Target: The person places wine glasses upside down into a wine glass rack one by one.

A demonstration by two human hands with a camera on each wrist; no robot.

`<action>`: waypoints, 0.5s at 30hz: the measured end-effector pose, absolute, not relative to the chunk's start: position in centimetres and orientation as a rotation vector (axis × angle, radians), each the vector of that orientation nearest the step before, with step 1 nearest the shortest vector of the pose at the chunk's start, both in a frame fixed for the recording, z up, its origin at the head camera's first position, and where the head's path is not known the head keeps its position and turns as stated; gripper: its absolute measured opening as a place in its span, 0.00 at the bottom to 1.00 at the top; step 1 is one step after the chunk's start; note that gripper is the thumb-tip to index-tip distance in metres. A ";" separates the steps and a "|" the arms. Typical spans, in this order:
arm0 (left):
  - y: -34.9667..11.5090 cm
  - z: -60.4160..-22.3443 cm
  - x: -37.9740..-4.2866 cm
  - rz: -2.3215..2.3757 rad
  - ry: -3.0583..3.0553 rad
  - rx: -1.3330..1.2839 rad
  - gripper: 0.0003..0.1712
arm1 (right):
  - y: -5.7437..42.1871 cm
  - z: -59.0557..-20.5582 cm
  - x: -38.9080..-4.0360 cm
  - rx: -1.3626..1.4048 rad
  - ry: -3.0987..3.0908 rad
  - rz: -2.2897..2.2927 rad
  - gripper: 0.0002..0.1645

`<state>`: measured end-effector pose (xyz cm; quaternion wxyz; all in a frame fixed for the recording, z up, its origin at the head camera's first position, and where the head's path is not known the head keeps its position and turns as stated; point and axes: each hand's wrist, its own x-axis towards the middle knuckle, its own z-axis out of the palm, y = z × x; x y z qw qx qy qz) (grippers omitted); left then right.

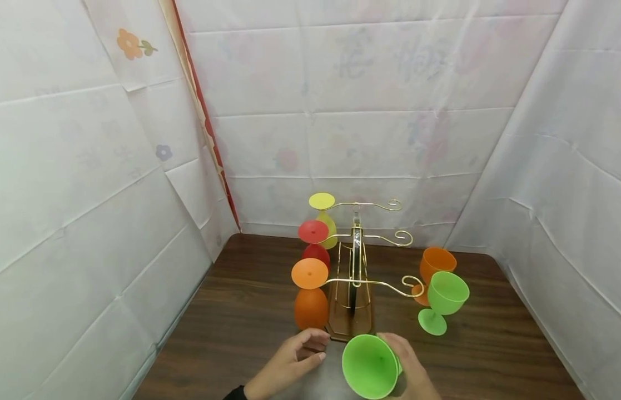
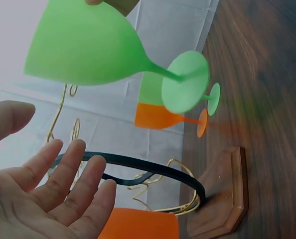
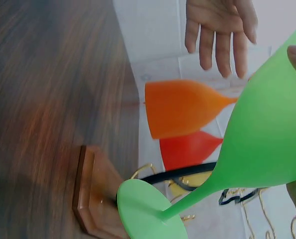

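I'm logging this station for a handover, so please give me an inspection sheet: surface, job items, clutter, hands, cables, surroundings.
Surface: dark wood-grain table.
Job items: rack with gold wire arms; yellow goblet, red goblet and hanging orange goblet upside down along its left side; standing orange goblet and standing green goblet upright to its right; held green goblet tilted, rim up, above the table.
Clutter: nothing seen.
Left hand: open, holding nothing, near the hanging orange goblet.
Right hand: grips the held green goblet by its bowl.
Cables: nothing seen.
Surroundings: pale creased sheets behind and at both sides, with faint prints.
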<state>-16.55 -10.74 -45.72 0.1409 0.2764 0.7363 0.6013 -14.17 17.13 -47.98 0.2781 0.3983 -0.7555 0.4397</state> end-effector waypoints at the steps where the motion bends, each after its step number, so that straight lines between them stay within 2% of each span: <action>1: -10.7 -45.7 -16.5 1.732 2.123 0.799 0.18 | 17.0 -47.9 -14.3 1.107 -2.012 1.177 0.58; 6: -10.5 -45.6 -16.3 1.705 2.130 0.792 0.18 | 16.0 -47.6 -14.9 1.262 -1.908 1.103 0.56; 15: -9.8 -45.1 -16.2 1.736 2.003 0.816 0.20 | 13.9 -46.2 -14.0 1.297 -1.828 0.913 0.46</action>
